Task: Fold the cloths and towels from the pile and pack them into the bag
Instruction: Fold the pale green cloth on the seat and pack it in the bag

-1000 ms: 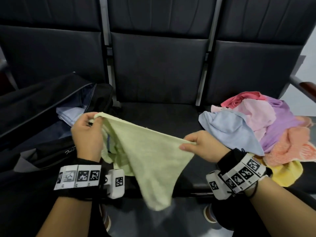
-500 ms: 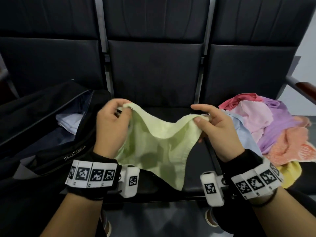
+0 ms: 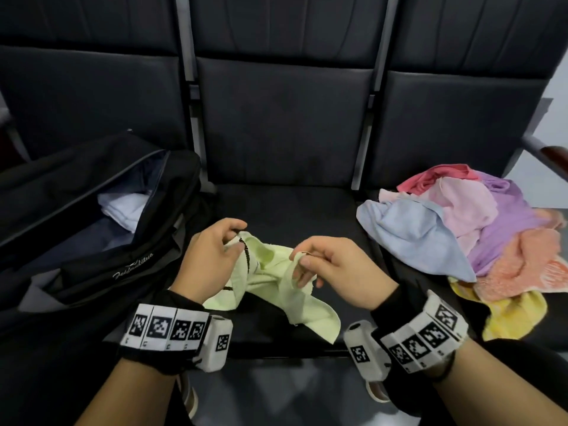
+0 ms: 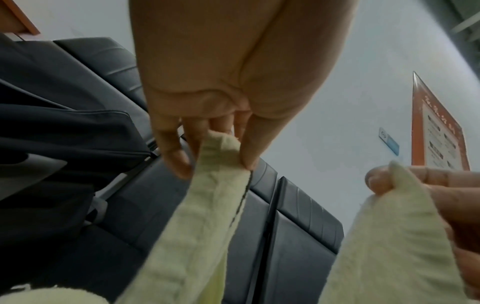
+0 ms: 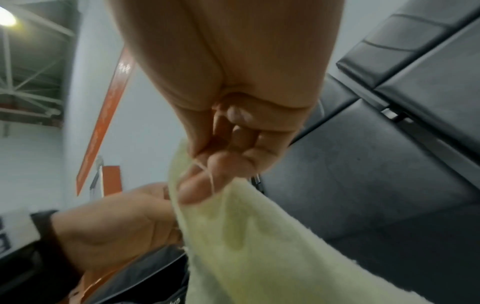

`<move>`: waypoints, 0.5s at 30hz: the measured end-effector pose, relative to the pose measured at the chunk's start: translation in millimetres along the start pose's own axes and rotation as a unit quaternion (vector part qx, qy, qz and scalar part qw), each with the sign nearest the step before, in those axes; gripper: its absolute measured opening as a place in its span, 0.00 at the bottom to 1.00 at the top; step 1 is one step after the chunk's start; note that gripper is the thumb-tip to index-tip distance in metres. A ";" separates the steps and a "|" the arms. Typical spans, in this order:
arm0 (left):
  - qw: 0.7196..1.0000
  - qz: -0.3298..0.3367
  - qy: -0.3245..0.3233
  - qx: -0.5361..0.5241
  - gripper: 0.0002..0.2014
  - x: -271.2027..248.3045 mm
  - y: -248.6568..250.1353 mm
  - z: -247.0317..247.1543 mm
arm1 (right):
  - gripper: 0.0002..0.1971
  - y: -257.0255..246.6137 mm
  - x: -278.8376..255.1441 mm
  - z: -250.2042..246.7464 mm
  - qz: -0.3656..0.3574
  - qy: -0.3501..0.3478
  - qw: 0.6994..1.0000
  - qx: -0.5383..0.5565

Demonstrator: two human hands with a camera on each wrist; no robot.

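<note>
Public waiting area: row of linked black seats (image 3: 282, 118); orange wall notice (image 4: 436, 131); truss ceiling (image 5: 28, 67).

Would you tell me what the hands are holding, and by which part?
Both hold the green cloth: left hand pinches one corner, right hand another.

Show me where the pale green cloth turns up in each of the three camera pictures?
Head view: pale green cloth sits low in the centre, pinched between left hand and right hand.
Left wrist view: it hangs from the fingers, bottom centre.
Right wrist view: it runs from centre to lower right.
Shared landmark: the dark seats appear in all three.
</note>
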State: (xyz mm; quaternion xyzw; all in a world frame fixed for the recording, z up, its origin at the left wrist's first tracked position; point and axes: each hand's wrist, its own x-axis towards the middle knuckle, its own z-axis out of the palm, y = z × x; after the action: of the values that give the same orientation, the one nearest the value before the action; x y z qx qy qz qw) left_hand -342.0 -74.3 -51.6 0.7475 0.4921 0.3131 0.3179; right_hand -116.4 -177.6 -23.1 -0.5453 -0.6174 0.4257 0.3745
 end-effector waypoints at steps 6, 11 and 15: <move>0.990 0.052 -0.056 -0.118 0.18 -3.2 13.7 -3.1 | 0.03 -13.2 24.1 23.6 -0.117 0.042 0.981 -0.148; 0.974 0.020 -0.084 -0.208 0.17 -3.6 18.2 -4.8 | 0.02 -17.3 34.5 33.7 -0.115 0.050 0.981 -0.145; 0.963 0.000 -0.104 -0.248 0.17 -4.1 17.4 -8.4 | 0.04 -15.0 35.9 35.8 -0.124 0.067 0.976 -0.164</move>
State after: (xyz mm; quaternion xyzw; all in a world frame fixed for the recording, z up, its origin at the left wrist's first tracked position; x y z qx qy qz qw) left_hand -340.5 -82.2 -33.6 0.6740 0.3631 0.3457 0.5426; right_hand -159.5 -146.9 -21.9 -0.5460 -0.7147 0.2316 0.3707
